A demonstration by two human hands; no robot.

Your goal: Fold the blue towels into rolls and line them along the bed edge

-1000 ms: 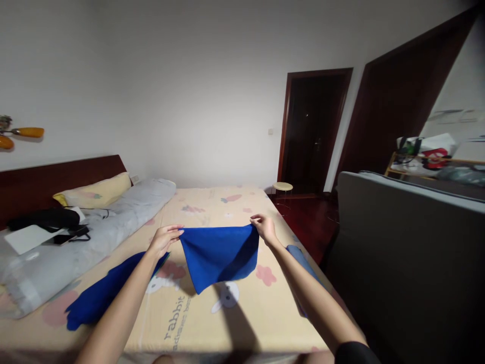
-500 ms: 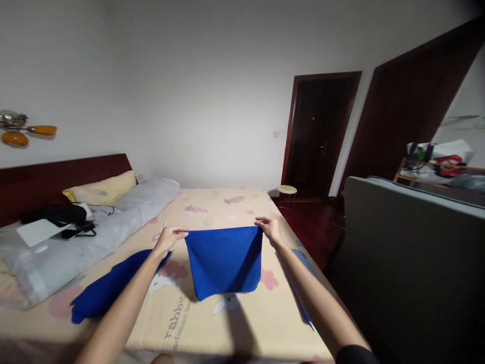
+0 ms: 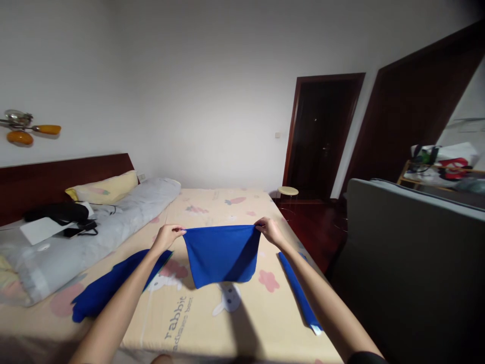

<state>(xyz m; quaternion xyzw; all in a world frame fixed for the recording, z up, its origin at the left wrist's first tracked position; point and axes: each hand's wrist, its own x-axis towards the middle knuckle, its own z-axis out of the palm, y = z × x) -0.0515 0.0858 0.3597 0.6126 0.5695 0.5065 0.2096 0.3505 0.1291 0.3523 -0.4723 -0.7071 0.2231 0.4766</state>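
A blue cloth [image 3: 223, 255] hangs stretched between my two hands, its lower edge over the printed bed sheet [image 3: 212, 328]. My left hand [image 3: 166, 237] pinches its upper left corner. At the upper right corner, my right hand [image 3: 270, 231] grips it between thumb and fingers. Another blue cloth [image 3: 102, 288] lies spread and rumpled on the bed, partly behind my left forearm. Beside my right forearm lies a folded blue cloth [image 3: 299, 290] with a whitish bit at its near end, partly hidden by the arm.
A grey quilt [image 3: 109, 237] runs along the headboard [image 3: 64, 177], with a yellow pillow [image 3: 109, 188] and black items [image 3: 56, 213] on it. To the right are a round stool [image 3: 288, 191], a dark door [image 3: 322, 136] and a large grey panel [image 3: 409, 268].
The held cloth's lower edge has risen and swung slightly away from me. My right forearm has shifted, showing more of the folded cloth beside it. The view has turned slightly left.
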